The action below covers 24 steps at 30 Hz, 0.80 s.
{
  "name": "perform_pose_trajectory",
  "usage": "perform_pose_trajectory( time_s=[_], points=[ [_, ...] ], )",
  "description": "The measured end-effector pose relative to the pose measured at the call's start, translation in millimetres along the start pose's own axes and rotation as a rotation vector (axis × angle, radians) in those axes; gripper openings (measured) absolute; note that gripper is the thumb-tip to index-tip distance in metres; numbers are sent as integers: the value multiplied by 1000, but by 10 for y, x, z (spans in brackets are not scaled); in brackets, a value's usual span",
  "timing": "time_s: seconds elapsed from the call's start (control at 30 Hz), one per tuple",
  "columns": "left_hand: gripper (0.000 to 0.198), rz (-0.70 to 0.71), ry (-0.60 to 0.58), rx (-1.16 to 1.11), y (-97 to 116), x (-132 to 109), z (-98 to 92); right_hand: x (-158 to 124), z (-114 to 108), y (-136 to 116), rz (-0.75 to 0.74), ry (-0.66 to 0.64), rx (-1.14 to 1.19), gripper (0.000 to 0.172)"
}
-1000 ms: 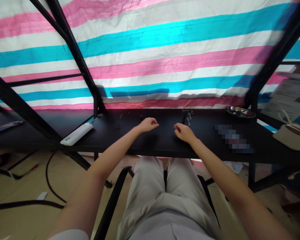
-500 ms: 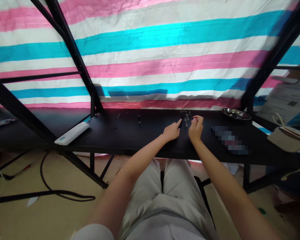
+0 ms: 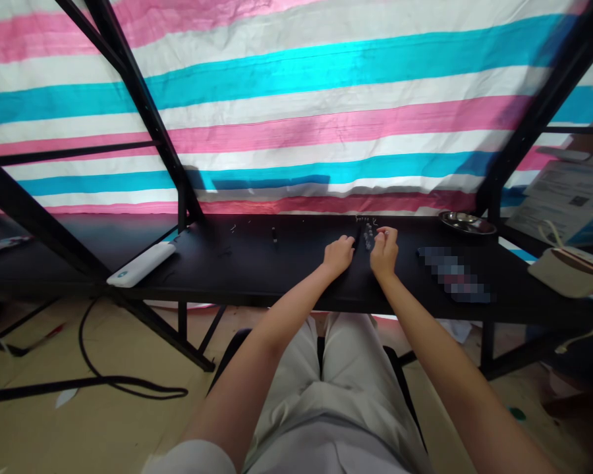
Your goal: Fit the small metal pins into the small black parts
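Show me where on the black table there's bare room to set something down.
A bare patch on the black table lies between the small dark cylinder and the left hand. A narrower one separates the right hand from the pixelated item. It's crowded between the hands, around the small clear pieces. Toward the white case, faint dark bits lie scattered.

Glassy bits, shiny mtl dish, matt tbl, crinkled plstc sheet

Striped sheet, white case, metal dish, beige bag
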<state>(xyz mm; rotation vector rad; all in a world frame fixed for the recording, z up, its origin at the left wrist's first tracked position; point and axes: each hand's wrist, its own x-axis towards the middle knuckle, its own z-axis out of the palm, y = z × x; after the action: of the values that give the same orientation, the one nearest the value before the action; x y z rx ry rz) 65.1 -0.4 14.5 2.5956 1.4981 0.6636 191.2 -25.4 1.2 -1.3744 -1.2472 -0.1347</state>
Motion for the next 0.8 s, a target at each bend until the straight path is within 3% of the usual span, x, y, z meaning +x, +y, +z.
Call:
perform_pose_trajectory(
  time_s=[0.27,0.5,0.67,0.8],
  points=[
    [13,-67,78,-203,-322,-9,-73,-28,7,20,-33,-73,16,28],
    [12,-162,292,-474,-736,-212,-239,-107,52,-103,-255,-288,-92,32],
    [13,-246,415,-626,-791,-328,-266,-136,90,-175,-416,-388,-148,39],
    [9,-168,411,-636,-758,-386,-253,-145,124,-159,-489,-439,-284,44]
  ],
)
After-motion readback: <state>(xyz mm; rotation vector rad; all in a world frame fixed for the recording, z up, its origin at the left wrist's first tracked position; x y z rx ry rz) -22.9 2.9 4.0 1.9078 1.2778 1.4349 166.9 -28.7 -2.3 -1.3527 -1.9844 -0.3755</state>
